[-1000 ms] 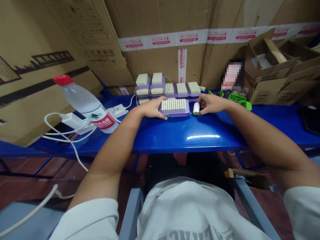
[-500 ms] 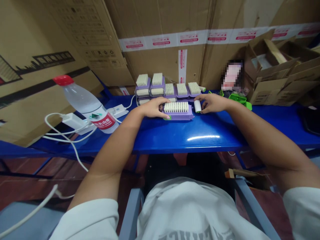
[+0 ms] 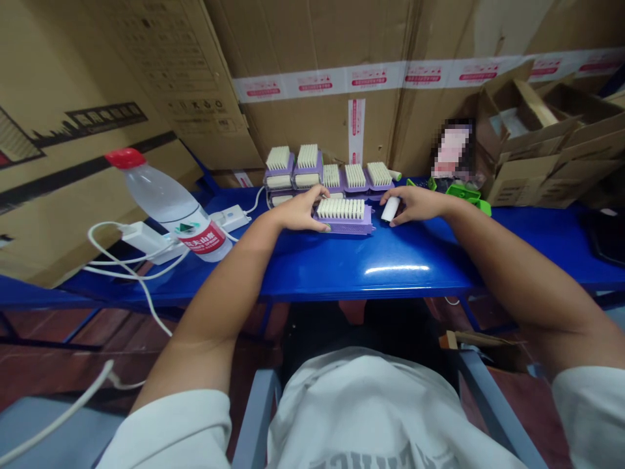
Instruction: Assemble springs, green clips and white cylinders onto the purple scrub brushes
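My left hand [image 3: 303, 210] grips the left end of a purple brush-like block [image 3: 347, 225] with rows of cream bristles on top, low over the blue table. A short white roller [image 3: 390, 209] is pinched in the fingers of my right hand [image 3: 415, 203], tilted, just right of the block and apart from it. Behind them stand several similar purple blocks [image 3: 355, 177] with cream bristles, the left ones stacked. Another white roller with a green end [image 3: 395, 175] lies beside that row.
A red-capped water bottle [image 3: 183, 215] leans at the left, near white chargers [image 3: 229, 217] and cables. Green plastic parts [image 3: 463, 191] lie at the right, before cardboard dividers [image 3: 532, 169]. Large cartons [image 3: 317, 39] wall off the back of the blue table [image 3: 332, 270].
The white roller has turned from nearly upright to leaning right in my right hand. My left hand and its purple block have shifted slightly left, widening the gap.
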`<state>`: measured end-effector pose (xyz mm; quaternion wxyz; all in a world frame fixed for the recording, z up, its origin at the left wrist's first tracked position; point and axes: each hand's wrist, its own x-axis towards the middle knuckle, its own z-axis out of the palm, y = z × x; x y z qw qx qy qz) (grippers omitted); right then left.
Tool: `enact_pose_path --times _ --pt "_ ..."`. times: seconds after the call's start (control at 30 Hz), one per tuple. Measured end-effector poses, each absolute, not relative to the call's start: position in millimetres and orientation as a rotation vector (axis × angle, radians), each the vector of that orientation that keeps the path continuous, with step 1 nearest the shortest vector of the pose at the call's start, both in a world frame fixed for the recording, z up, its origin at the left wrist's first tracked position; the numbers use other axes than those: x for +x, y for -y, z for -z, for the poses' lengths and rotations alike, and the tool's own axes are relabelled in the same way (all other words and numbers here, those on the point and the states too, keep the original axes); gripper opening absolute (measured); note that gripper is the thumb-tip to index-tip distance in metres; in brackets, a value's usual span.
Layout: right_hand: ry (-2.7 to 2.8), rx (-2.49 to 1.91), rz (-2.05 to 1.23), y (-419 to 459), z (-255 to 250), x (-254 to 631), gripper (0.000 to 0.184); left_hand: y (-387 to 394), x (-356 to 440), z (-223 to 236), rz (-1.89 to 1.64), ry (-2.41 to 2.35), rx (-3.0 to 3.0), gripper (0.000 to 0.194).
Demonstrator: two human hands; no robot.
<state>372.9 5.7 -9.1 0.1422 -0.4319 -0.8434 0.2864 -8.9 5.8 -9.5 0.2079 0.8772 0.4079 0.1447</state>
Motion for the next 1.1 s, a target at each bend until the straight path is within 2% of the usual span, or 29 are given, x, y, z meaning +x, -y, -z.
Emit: enact_pose_path --times 0.13,0.27,0.37,0.5,0.93,1.1 --pt "2.486 -1.239 -0.680 -7 6 377 0.064 -8 -10 10 -0.379 -1.110 2.447 0.119" --pt "2.515 -1.232 -0.714 -6 6 379 0.062 -7 -10 7 -0.259 -1.191 2.504 0.123" --pt "2.526 -1.185 -0.729 -6 7 379 0.062 -7 -9 6 -0.171 -1.195 2.531 0.114" --pt "2.596 -1.072 -0.673 -6 5 379 0.047 -9 -8 5 -0.150 -1.124 2.557 0.095" --pt "2.557 -1.078 -0.845 2 2 365 0.039 -5 -4 5 -0.175 -1.199 2.561 0.092" --pt "2.502 -1.019 -0.935 3 4 365 0.043 -6 -5 8 -0.278 -1.198 2.573 0.092"
